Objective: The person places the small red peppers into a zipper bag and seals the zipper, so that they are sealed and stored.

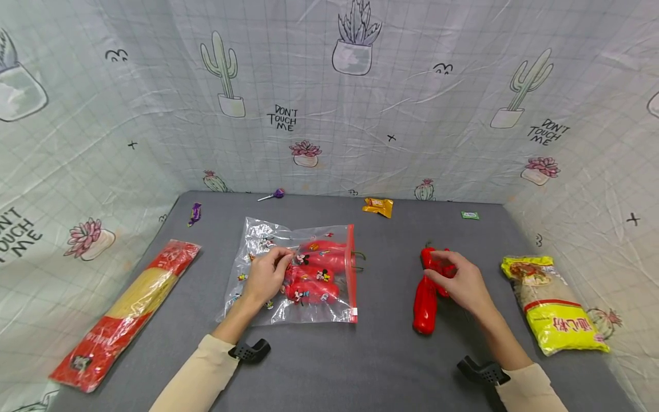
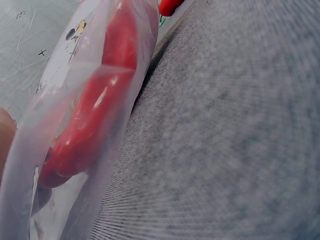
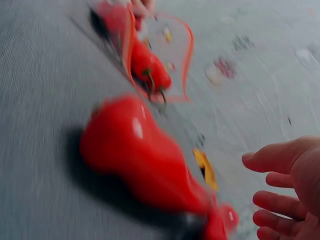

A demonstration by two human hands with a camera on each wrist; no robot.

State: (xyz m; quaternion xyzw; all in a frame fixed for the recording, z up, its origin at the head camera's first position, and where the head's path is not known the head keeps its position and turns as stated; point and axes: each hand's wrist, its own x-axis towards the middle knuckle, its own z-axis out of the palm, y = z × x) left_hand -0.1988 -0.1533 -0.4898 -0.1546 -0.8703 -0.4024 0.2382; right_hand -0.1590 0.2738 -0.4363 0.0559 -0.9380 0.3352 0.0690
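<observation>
A clear zip bag with a red zip edge and cartoon prints lies left of centre, several red peppers inside. Two green stems stick out of its mouth, which gapes in the right wrist view. My left hand pinches the bag's upper film; its fingertips are partly hidden. Through that film a long red pepper shows in the left wrist view. Over a small group of loose red peppers hovers my right hand, thumb and fingers spread apart, holding nothing. The hand partly covers the peppers behind.
A red noodle packet lies at the left, a yellow packet at the right. Along the back are a purple candy, a lollipop, a gold-wrapped snack and a green sweet. Printed cloth surrounds the grey table.
</observation>
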